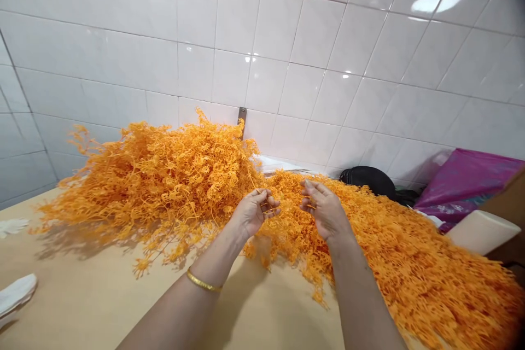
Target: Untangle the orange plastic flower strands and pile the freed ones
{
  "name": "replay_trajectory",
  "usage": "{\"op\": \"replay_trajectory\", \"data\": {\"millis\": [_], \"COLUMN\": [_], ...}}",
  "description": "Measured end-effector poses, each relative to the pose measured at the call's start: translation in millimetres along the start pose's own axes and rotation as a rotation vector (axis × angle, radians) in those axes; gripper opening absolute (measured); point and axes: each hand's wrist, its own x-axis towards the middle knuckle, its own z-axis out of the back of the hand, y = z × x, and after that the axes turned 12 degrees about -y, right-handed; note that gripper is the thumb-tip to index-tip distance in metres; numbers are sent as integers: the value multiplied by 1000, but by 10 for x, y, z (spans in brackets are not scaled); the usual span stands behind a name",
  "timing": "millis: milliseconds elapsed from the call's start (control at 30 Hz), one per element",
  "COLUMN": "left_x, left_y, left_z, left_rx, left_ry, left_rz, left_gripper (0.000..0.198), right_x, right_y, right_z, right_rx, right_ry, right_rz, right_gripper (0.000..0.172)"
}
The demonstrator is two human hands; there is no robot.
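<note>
My left hand [252, 212] is raised over the table with its fingers curled in a pinch. Thin orange strands show around its fingertips, but whether they are held is unclear. Facing it a short gap away is my right hand [327, 212], also closed in a pinch; what sits between its fingers is too small to make out. Behind and left of my left hand rises a bushy heap of orange artificial-looking sprigs [180, 169] with thin branching stems. A second, lower pile of the same orange sprigs [418, 257] spreads from between my hands to the right edge.
A beige table [74, 295] lies beneath, against a white tiled wall [279, 27]. White gloves [16, 295] rest at the left. At the back right are a black round object [369, 179], a purple plastic bag [463, 183] and a cream-coloured roll [484, 231].
</note>
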Motion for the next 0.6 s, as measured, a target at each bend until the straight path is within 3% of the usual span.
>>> {"op": "replay_trajectory", "data": {"millis": [100, 200, 367, 600], "left_x": [-5, -5, -8, -40], "left_y": [4, 22, 77, 150], "left_z": [-11, -11, -1, -20], "left_rx": [-15, 0, 142, 336], "left_ry": [31, 51, -13, 82], "left_rz": [-25, -27, -15, 117], "left_gripper": [6, 11, 20, 10], "right_x": [-23, -16, 49, 60], "right_y": [-99, -236, -343, -327], "right_z": [-53, -117, -139, -138], "right_rx": [-231, -295, -187, -57], "right_ry": [180, 277, 112, 7], "right_rz": [89, 187, 231, 134], "right_gripper": [32, 27, 28, 27]}}
